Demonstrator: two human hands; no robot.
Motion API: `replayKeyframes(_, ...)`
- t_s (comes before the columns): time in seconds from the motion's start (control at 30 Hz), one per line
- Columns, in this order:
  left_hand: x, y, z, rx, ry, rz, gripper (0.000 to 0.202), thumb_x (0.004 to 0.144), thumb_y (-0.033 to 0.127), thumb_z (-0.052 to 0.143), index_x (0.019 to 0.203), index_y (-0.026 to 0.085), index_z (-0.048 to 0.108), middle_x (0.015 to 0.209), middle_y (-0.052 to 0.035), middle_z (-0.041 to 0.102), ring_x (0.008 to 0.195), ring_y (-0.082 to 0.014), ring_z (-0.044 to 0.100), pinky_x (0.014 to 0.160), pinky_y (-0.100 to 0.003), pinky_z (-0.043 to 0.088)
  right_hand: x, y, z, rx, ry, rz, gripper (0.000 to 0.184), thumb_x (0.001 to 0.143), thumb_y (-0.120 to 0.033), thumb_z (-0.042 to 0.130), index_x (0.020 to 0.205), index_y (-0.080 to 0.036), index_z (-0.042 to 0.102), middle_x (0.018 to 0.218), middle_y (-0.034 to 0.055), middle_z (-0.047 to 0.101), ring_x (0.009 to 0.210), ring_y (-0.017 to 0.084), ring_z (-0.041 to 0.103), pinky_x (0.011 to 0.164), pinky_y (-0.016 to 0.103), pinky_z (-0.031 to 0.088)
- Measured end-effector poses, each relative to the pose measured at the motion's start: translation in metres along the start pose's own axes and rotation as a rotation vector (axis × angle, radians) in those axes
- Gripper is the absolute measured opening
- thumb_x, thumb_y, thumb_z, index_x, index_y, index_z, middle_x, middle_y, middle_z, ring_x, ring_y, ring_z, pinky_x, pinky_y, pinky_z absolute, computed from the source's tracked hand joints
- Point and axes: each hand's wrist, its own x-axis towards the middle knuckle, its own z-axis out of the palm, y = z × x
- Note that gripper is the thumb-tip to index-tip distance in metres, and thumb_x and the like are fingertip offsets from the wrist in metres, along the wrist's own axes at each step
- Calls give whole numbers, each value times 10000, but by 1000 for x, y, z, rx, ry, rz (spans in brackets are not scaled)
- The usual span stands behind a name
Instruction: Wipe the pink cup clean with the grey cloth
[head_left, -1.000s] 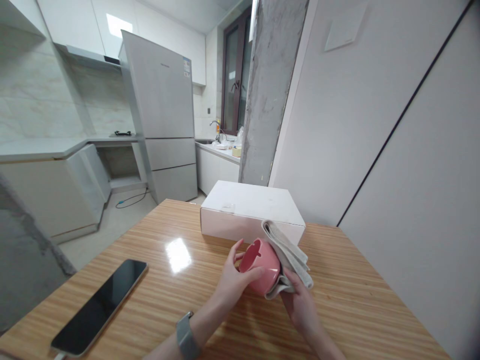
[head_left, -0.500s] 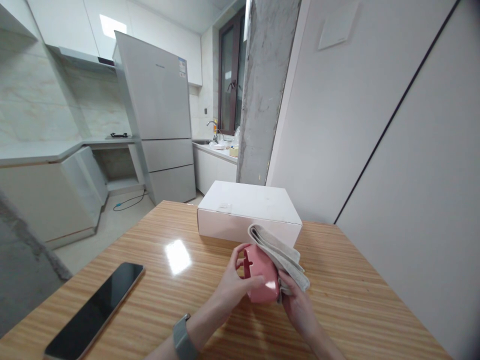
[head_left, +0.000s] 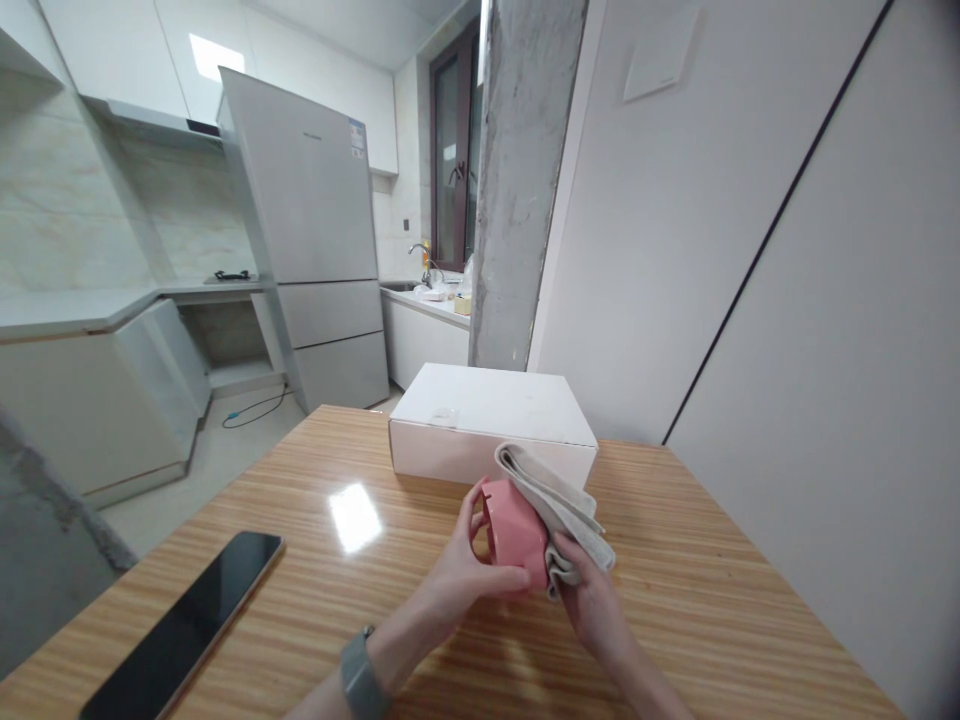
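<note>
My left hand (head_left: 465, 568) is closed around a pink faceted cup-like container (head_left: 516, 535), its notched open rim facing left. The thumb lies along the near side and the fingers reach around the rim. In my right hand (head_left: 589, 590) is a folded grey cloth (head_left: 559, 500), pressed against the right end of the container. Part of the cloth bunches below the right thumb. Both hands are above the wooden table, in front of a white box. The container's right end is hidden behind the cloth.
A closed white box (head_left: 491, 410) sits at the table's far side, just behind my hands. On the left of the wooden table (head_left: 315, 600) lies a black phone (head_left: 184, 625). A grey fridge (head_left: 307, 200) and kitchen counters stand beyond; a white wall (head_left: 750, 250) is at the right.
The pink container has turned in my left hand, showing a different facet. The cloth stays against its right end, bunching more by my right thumb. The view has shifted slightly.
</note>
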Motion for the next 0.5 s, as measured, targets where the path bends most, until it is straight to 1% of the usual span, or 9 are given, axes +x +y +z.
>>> replayKeyframes(0.07, 1, 0, -1, 85, 58, -5, 1170, 433, 221, 921, 1408, 297, 280, 1276, -147, 528, 951, -281, 642, 690, -331, 556, -1, -4, 8, 44, 41, 31, 250, 563, -375, 849, 756, -245, 758, 800, 4, 772, 915, 214, 705, 828, 284, 548)
replayKeyframes(0.17, 3, 0, -4, 129, 123, -7, 1078, 481, 242, 893, 1393, 251, 318, 1123, -112, 597, 892, -244, 644, 698, -310, 533, -4, -6, 13, 39, 28, 25, 246, 534, -365, 864, 728, -256, 757, 763, 0, 766, 846, 207, 706, 790, 288, 552)
replayKeyframes(0.23, 5, 1, -6, 121, 144, 7, 1022, 497, 239, 879, 1373, 226, 354, 1018, -84, 630, 860, -230, 646, 708, -300, 523, -7, -5, 13, 17, 19, 10, 244, 527, -356, 875, 722, -264, 762, 766, 3, 764, 834, 208, 698, 810, 306, 545)
replayKeyframes(0.3, 6, 0, -6, 115, 165, 39, 989, 488, 228, 883, 1348, 205, 395, 975, -80, 649, 865, -230, 648, 730, -297, 519, -9, -6, 13, -18, 16, 11, 275, 523, -382, 882, 745, -266, 770, 836, 19, 771, 871, 221, 691, 860, 336, 532)
replayKeyframes(0.33, 7, -1, -6, 110, 179, 59, 968, 484, 227, 888, 1331, 200, 420, 1004, -94, 655, 890, -238, 649, 745, -297, 519, -10, -5, 12, -40, 5, 18, 297, 525, -405, 882, 765, -267, 773, 893, 31, 772, 908, 232, 686, 890, 357, 521)
replayKeyframes(0.4, 8, -2, -6, 94, 214, 99, 898, 486, 244, 897, 1281, 191, 481, 1141, -137, 638, 982, -267, 639, 774, -301, 523, -11, -4, 9, -78, -34, 29, 337, 538, -458, 871, 805, -275, 778, 1008, 50, 762, 1019, 260, 663, 971, 403, 478)
replayKeyframes(0.5, 10, -3, -6, 16, 243, 119, 758, 550, 300, 881, 1216, 178, 540, 1301, -167, 567, 1119, -308, 593, 790, -302, 534, -10, 4, 0, -165, -99, 13, 383, 567, -520, 845, 864, -287, 782, 1092, 62, 745, 1200, 303, 573, 1116, 475, 316)
